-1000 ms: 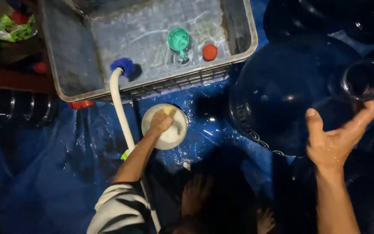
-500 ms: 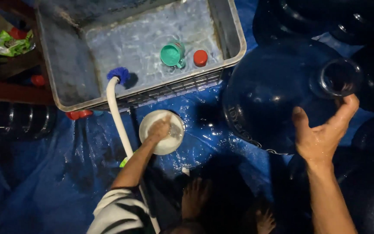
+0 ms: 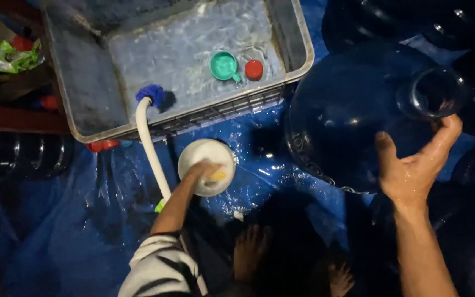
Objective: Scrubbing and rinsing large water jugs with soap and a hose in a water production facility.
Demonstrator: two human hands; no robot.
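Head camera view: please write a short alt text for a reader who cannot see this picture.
Seen from above, a person's left hand reaches into a white bowl on a wet blue tarp, while the right hand steadies a large dark blue water jug lying on its side. Behind them, a grey crate of water holds a green cup and a red cap.

You're in a dim, wet bottle-washing spot on the ground — a grey water-filled crate (image 3: 298, 52) sits on a blue tarp (image 3: 56, 231), a white hose (image 3: 150, 148) hooked over its near wall, big dark water jugs (image 3: 347, 121) crowding its right side.
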